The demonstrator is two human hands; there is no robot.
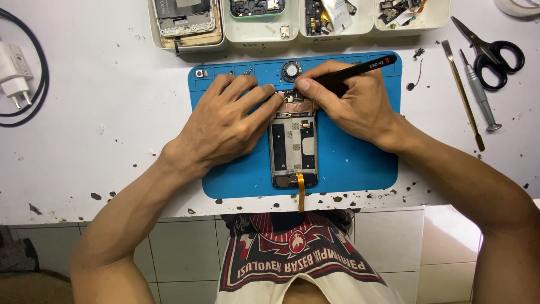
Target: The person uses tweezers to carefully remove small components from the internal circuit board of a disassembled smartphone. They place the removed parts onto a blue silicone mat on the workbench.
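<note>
White trays point(256, 35) of loose phone parts point(256, 7).

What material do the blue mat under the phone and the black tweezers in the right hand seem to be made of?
The blue mat looks like soft silicone or rubber: matte, with rounded corners and moulded compartments along its top edge. The black tweezers, held by the right hand, are probably metal under a matte black coating, though plastic is possible; the surface shows almost no shine.

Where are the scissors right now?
In the head view, the scissors lie at the table's far right, beyond the blue mat, just right of a screwdriver and a metal pry tool.
</note>
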